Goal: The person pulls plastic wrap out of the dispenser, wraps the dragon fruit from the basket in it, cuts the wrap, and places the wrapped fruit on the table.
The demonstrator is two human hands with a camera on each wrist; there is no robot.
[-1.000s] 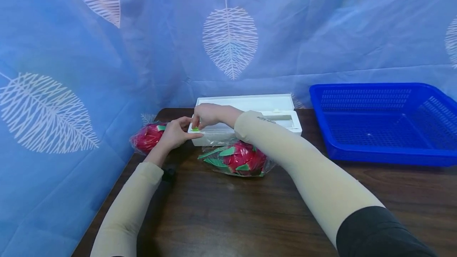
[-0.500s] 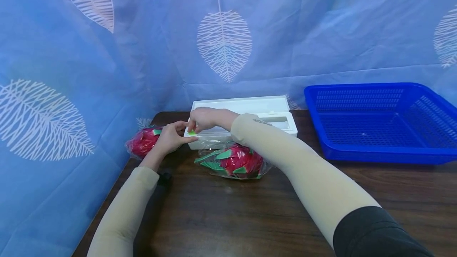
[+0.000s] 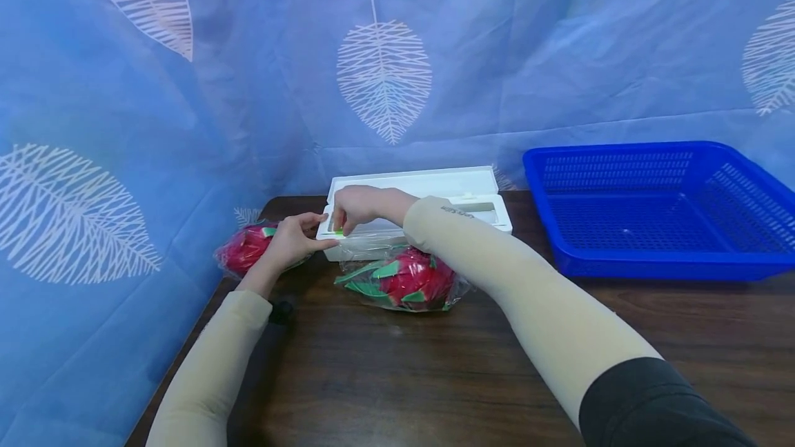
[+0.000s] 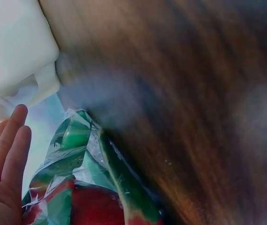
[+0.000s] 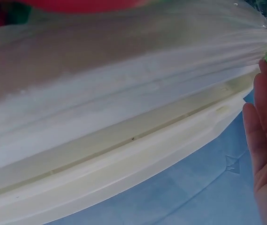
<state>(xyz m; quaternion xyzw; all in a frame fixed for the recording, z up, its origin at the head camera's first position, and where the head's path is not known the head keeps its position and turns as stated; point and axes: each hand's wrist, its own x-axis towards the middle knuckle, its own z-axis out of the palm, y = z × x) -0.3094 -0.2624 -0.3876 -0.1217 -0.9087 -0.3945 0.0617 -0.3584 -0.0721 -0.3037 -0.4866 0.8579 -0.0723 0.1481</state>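
A long white cling film dispenser lies at the back of the table with its lid raised. My left hand holds its left end, thumb at the front edge and fingers at the far side; in the left wrist view several fingers are stretched out. With fingers pointing down, my right hand pinches the small green slide cutter near that end. Clear film spreads from the dispenser in the right wrist view. Just in front of it lies a film-wrapped dragon fruit.
Another wrapped dragon fruit sits at the left table edge, behind my left hand. A blue plastic basket stands at the back right. Blue cloth with white leaf prints hangs behind and left of the dark wooden table.
My right hand and the green slide cutter have shifted slightly right along the dispenser. My left hand stays at its left end. The whole head view has shifted a little.
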